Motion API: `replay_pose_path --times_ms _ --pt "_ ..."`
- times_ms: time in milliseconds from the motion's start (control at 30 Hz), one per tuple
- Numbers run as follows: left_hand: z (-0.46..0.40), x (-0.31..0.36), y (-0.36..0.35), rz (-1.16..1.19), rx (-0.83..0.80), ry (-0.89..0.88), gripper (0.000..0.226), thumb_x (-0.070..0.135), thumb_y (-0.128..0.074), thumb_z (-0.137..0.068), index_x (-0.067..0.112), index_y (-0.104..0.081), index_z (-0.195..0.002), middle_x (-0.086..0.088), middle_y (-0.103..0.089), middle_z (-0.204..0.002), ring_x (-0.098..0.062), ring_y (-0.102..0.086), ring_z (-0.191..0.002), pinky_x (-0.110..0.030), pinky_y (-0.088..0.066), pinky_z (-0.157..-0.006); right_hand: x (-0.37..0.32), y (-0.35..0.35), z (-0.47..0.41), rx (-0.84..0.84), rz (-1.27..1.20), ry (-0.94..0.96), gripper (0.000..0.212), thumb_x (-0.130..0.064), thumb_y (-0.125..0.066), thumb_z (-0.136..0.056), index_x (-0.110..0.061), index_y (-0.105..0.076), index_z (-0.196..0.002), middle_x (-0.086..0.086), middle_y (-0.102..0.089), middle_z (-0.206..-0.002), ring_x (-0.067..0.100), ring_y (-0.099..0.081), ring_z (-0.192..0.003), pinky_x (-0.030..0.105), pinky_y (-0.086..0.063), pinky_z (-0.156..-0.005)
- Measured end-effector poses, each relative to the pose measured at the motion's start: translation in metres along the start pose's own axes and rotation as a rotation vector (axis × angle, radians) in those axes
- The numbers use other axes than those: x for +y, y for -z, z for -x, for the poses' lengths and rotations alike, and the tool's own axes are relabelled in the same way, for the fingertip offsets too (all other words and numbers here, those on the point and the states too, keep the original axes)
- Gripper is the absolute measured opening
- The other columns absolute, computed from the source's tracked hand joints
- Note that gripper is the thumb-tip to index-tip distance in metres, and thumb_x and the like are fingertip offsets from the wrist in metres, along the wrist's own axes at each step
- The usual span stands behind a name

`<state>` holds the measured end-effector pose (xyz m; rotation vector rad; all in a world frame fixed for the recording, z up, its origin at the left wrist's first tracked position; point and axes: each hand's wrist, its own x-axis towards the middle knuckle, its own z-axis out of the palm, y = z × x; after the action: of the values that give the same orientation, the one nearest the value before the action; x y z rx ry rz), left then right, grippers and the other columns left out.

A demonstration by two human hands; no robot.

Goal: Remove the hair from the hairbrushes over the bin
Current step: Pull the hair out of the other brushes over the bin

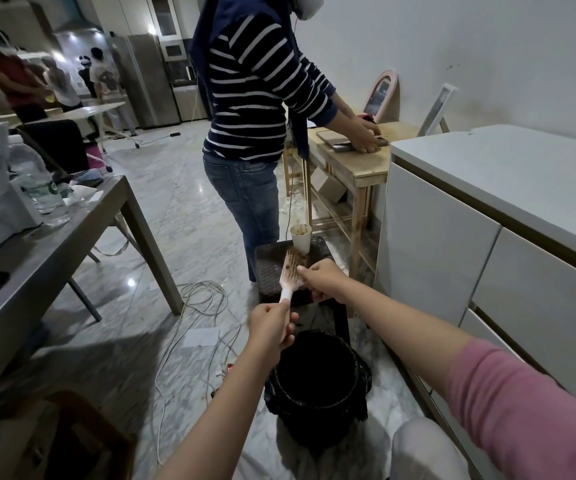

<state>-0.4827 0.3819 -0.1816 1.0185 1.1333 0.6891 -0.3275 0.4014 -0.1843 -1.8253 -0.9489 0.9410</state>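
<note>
Nearest, at the bottom right: a pink sleeve [508, 403] on the right arm, reaching far and left. Low in the middle, on the marble floor: a black bin [317, 386] lined with a dark bag, mouth open upward.

Just beyond the bin's far rim, and not squarely over its mouth: left hand [272, 327], fingers curled tight round the handle of a white hairbrush [290, 275]. Brush tilted up and away, bristles facing right, brown hair [295, 263] matted in the bristles near the tip.

Right hand [324, 278] just right of the brush head, thumb and fingertips touching the bristles; pinching on hair or merely touching, cannot tell.

Behind the brush: a dark woven stool [272, 268], carrying a white paper cup [301, 239] at its far edge.

Further back: a person in a striped top [251, 91] and jeans, bent over a wooden table [355, 157] against the wall, both hands on a flat item there.

Right: white cabinets [487, 237]. Left: a grey table [71, 230] with a water bottle [42, 188] on it. Loose white cables [196, 306] across the floor between the grey table and the bin. Far left, in the kitchen: 3 or more other people, blurred.
</note>
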Motion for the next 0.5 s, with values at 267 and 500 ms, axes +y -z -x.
replay_pose_path --times_ms 267,500 --pt "-0.004 0.000 0.007 0.105 0.123 0.084 0.020 0.014 -0.048 -0.097 0.008 -0.054 -0.079 -0.007 -0.054 -0.070 -0.013 -0.038 -0.047 -0.020 -0.034 -0.041 0.001 0.000 0.002 0.218 -0.007 0.029 0.040 -0.020 -0.044 -0.089 -0.016 -0.037 -0.050 0.003 -0.038 -0.053 0.021 -0.039 -0.050 0.025 -0.040 -0.043" --pt "-0.019 -0.009 0.018 0.237 0.257 0.143 0.011 0.012 -0.048 -0.094 0.002 -0.053 -0.097 -0.008 -0.054 -0.071 -0.012 -0.040 -0.049 -0.015 -0.036 -0.035 0.012 0.006 0.004 0.235 -0.180 0.028 0.032 -0.015 -0.040 -0.087 -0.016 -0.037 -0.056 0.001 -0.032 -0.049 0.019 -0.034 -0.046 0.025 -0.033 -0.043"
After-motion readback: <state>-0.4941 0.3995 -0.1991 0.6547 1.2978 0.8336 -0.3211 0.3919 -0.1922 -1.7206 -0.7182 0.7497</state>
